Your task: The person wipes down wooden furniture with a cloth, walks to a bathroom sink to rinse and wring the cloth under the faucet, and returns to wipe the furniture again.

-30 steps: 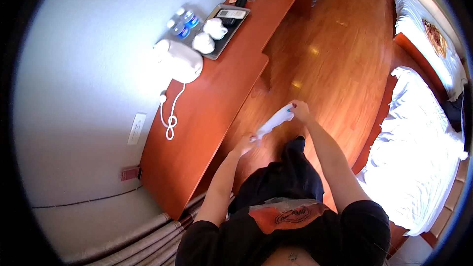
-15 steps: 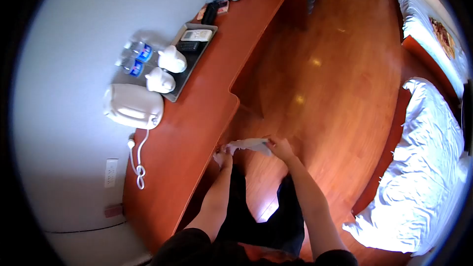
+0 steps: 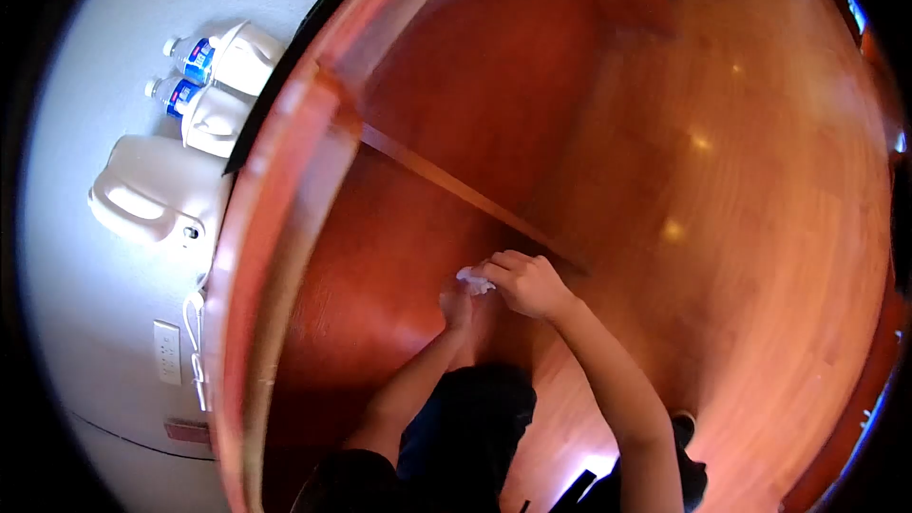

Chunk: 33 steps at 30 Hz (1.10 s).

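Between my two hands is a small crumpled white cloth or tissue (image 3: pixel 477 280), low beside the desk's underside. My right hand (image 3: pixel 528 282) is closed on its right side, with the fingers curled over it. My left hand (image 3: pixel 456 306) is just below and left, touching the white piece; its fingers are blurred and partly hidden. The hands are almost touching each other. My dark-clothed knee (image 3: pixel 480 408) is bent below them.
The desk edge (image 3: pixel 275 256) runs along the left. On it stand a white kettle (image 3: pixel 157 192), white cups (image 3: pixel 217 122) and water bottles (image 3: pixel 198 59). A wall socket (image 3: pixel 167 351) is at the left. Wooden floor (image 3: pixel 722 228) spreads to the right.
The view has dropped lower, to desk height. The white piece was stretched between my hands and is now bunched up, with my hands drawn together. The bed has left most of the view.
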### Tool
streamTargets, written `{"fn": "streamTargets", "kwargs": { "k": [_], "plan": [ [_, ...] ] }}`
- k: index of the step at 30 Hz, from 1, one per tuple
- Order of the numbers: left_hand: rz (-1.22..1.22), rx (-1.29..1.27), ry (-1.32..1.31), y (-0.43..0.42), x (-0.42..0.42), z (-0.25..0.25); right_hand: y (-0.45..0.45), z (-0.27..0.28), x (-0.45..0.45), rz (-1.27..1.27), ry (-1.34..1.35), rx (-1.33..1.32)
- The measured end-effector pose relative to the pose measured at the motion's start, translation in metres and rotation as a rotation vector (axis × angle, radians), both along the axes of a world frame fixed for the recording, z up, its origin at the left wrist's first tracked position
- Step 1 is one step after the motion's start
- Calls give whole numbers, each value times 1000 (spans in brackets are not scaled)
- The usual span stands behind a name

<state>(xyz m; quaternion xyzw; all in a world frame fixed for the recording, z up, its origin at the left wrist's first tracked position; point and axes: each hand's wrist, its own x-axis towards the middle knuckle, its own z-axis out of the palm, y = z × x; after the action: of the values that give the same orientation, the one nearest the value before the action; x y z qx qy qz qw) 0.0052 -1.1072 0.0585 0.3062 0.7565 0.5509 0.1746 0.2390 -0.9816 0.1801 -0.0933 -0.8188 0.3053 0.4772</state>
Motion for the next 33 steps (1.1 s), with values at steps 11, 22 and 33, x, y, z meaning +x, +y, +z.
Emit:
{"fn": "streamTargets", "kwargs": {
  "k": [11,22,33],
  "plan": [
    [56,418,392,34,-37,36,23,-34,-116,229,260,118],
    [-253,317,603,154,-64,49,89,4,-126,-458,58,496],
    [-226,1054,302,244,-134,178,111,39,-179,-527,65,326]
  ]
}}
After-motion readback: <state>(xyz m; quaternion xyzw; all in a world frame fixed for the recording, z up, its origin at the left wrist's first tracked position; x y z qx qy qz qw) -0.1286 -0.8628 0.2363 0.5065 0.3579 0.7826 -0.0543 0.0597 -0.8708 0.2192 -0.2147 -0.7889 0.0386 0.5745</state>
